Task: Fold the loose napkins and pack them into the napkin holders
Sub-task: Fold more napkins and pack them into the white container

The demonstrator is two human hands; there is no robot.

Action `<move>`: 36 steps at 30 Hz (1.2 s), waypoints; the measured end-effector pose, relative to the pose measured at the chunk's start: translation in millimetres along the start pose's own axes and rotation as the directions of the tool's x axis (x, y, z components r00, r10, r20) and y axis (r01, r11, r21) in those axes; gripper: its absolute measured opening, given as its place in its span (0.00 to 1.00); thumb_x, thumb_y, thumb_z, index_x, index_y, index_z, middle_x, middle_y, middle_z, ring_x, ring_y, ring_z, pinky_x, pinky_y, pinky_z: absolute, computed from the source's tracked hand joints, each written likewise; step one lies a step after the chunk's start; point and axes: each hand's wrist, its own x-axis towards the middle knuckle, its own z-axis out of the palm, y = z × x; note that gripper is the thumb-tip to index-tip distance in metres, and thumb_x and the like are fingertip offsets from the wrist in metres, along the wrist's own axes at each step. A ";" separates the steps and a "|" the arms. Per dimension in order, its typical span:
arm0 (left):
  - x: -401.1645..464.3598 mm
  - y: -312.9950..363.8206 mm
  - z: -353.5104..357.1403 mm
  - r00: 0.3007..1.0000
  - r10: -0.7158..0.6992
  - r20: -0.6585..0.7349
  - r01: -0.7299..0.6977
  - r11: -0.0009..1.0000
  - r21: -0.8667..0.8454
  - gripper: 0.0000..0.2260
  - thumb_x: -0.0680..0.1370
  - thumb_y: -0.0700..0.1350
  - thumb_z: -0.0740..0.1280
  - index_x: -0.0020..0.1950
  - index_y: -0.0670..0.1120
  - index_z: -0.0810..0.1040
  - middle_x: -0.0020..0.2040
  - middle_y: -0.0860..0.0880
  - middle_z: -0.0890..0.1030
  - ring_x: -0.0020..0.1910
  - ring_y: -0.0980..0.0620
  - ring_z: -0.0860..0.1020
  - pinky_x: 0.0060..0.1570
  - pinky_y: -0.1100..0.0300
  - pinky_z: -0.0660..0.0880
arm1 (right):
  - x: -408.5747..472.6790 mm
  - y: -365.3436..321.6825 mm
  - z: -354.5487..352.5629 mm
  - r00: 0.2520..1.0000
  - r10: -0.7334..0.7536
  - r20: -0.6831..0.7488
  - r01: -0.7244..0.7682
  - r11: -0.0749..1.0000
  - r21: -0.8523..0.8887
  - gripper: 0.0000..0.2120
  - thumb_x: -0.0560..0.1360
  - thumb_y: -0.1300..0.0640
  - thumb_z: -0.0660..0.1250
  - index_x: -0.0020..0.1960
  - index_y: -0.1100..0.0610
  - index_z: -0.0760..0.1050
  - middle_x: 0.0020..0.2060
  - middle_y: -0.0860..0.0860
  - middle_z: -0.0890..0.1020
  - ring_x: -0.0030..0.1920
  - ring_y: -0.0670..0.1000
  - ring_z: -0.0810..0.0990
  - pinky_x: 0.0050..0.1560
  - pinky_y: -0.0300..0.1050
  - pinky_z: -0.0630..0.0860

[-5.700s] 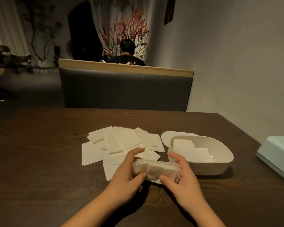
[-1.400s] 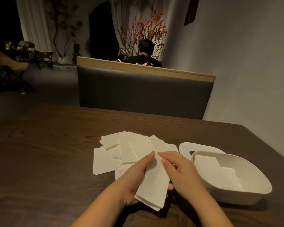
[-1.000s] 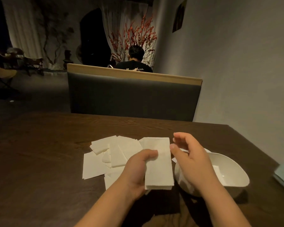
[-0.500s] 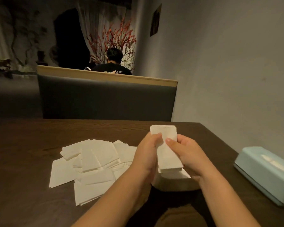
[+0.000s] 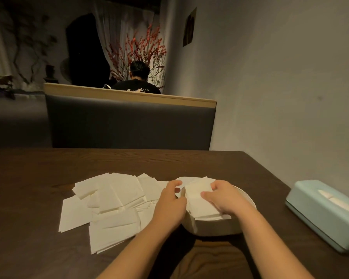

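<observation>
Now we are pressing the napkin stack [image 5: 199, 200], light, soft and easily sliding apart, down into the white napkin holder [image 5: 248, 200], the left hand [image 5: 170, 204] and the right hand [image 5: 225, 198] pinching its two sides, fingers curled.

white napkins [image 5: 117, 200], pale-blue tissue box [image 5: 326, 212], dark wood-grain table [image 5: 38, 178]
</observation>
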 end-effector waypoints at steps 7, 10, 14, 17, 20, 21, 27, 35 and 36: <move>-1.7 -2.8 -5.8 0.998 0.059 -0.016 -0.058 0.998 0.036 0.19 0.83 0.52 0.64 0.72 0.57 0.65 0.69 0.55 0.71 0.49 0.61 0.72 0.47 0.69 0.68 | -2.8 -4.0 2.2 0.995 -0.054 -0.089 0.049 0.997 -0.054 0.09 0.80 0.49 0.62 0.45 0.53 0.71 0.36 0.49 0.74 0.35 0.46 0.72 0.39 0.42 0.70; -4.0 -2.1 -9.1 0.992 0.124 -0.032 -0.122 0.991 0.048 0.17 0.82 0.52 0.65 0.69 0.60 0.66 0.62 0.60 0.70 0.47 0.62 0.74 0.38 0.72 0.67 | -10.7 -10.7 2.4 0.986 -0.086 -0.143 0.076 0.994 -0.073 0.18 0.81 0.51 0.62 0.69 0.53 0.69 0.62 0.51 0.77 0.49 0.46 0.75 0.46 0.40 0.70; -7.0 -1.7 -15.5 0.979 0.204 0.005 -0.203 0.977 0.061 0.14 0.81 0.50 0.66 0.64 0.62 0.66 0.58 0.61 0.71 0.48 0.59 0.77 0.42 0.70 0.72 | -16.4 -6.6 6.0 0.982 -0.190 0.012 0.187 0.955 -0.229 0.28 0.80 0.49 0.64 0.78 0.49 0.58 0.76 0.47 0.64 0.69 0.49 0.70 0.65 0.44 0.69; -8.1 -4.1 -21.2 0.973 0.227 0.047 -0.230 0.971 0.058 0.14 0.82 0.48 0.65 0.64 0.61 0.67 0.58 0.61 0.73 0.47 0.59 0.78 0.49 0.68 0.76 | -12.7 0.4 21.6 0.954 -0.151 0.259 0.247 0.886 -0.391 0.31 0.83 0.47 0.56 0.81 0.49 0.45 0.81 0.47 0.45 0.80 0.52 0.46 0.78 0.52 0.52; -9.5 -7.6 -24.0 0.969 0.235 0.081 -0.240 0.969 0.058 0.14 0.81 0.47 0.65 0.63 0.60 0.68 0.57 0.61 0.73 0.49 0.59 0.77 0.49 0.68 0.75 | -7.6 -0.1 27.9 0.955 -0.088 0.284 0.212 0.871 -0.443 0.31 0.84 0.47 0.52 0.81 0.49 0.40 0.80 0.49 0.40 0.80 0.53 0.40 0.78 0.54 0.47; -10.1 -8.2 -25.4 0.968 0.235 0.085 -0.240 0.969 0.053 0.13 0.82 0.47 0.65 0.63 0.61 0.68 0.57 0.61 0.73 0.49 0.59 0.77 0.48 0.69 0.74 | -7.6 -1.1 26.7 0.958 -0.089 0.271 0.208 0.867 -0.452 0.31 0.84 0.47 0.53 0.81 0.50 0.41 0.80 0.49 0.41 0.80 0.53 0.41 0.78 0.54 0.47; -6.5 -8.9 -44.8 0.971 0.234 -0.044 -0.233 0.972 0.020 0.08 0.81 0.48 0.66 0.60 0.56 0.74 0.52 0.59 0.77 0.47 0.60 0.78 0.38 0.74 0.72 | -26.9 -41.2 27.1 0.905 -0.390 -0.168 0.341 0.903 -0.262 0.15 0.81 0.52 0.62 0.67 0.45 0.71 0.66 0.44 0.73 0.62 0.43 0.74 0.58 0.34 0.72; -4.7 -32.7 -109.3 0.959 0.256 -0.125 -0.251 0.967 0.053 0.06 0.79 0.44 0.67 0.44 0.52 0.79 0.39 0.55 0.80 0.39 0.57 0.77 0.40 0.63 0.73 | -21.2 -94.9 86.0 0.835 -0.523 -0.169 0.530 0.848 -0.001 0.09 0.78 0.59 0.67 0.45 0.45 0.77 0.43 0.41 0.80 0.45 0.39 0.77 0.41 0.28 0.70; -4.7 -38.3 -118.3 0.960 0.245 -0.139 -0.237 0.969 0.069 0.05 0.79 0.43 0.67 0.44 0.52 0.80 0.40 0.55 0.81 0.40 0.57 0.78 0.41 0.63 0.75 | -16.7 -98.3 93.5 0.832 -0.530 -0.163 0.538 0.843 0.003 0.09 0.78 0.59 0.67 0.45 0.45 0.77 0.43 0.40 0.80 0.45 0.40 0.78 0.42 0.29 0.71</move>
